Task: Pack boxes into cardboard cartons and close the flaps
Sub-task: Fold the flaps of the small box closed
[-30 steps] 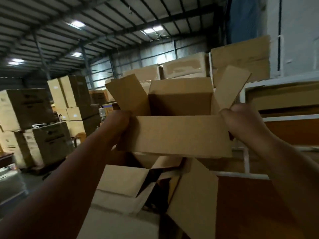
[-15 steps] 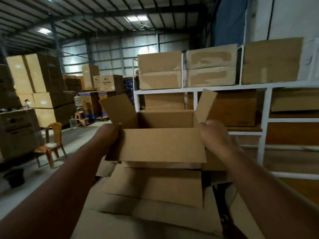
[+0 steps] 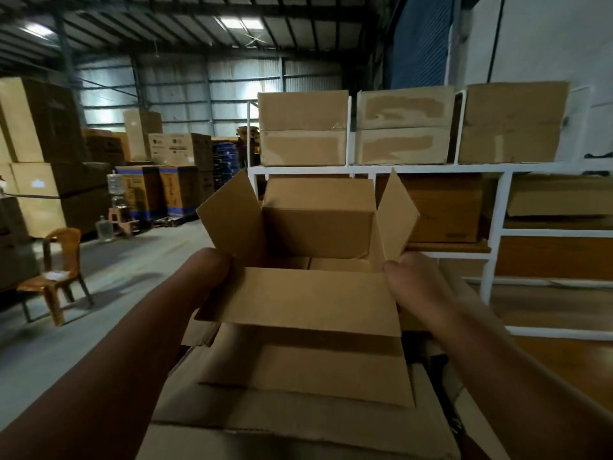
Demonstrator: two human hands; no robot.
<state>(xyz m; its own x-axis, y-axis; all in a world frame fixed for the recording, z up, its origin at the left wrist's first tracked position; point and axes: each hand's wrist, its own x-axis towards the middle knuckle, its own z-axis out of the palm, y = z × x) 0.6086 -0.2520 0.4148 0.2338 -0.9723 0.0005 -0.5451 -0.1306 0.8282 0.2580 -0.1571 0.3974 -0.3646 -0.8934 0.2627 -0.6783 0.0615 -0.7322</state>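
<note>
Behind everything, a white rack [image 3: 365, 169] carries sealed boxes; before it an open carton [image 3: 298, 298] (flaps up, near one folded out) sits above flat cardboard [image 3: 308, 376], left hand [image 3: 207, 270] and right hand [image 3: 413, 282] gripping its sides, fingers hidden.

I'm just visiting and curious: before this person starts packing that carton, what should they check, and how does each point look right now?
1. Both hands hold the carton: ok, left hand and right hand grip its two sides.
2. Top flaps open: ok, left flap and right flap stand up, near flap folded outward.
3. Carton inside free: ok, nothing in the part that shows.
4. Bottom flaps secured: cannot tell.
5. Boxes to pack at hand: cannot tell, none identifiable.
6. Surface to set it on: ok, cardboard stack lies below.
</note>
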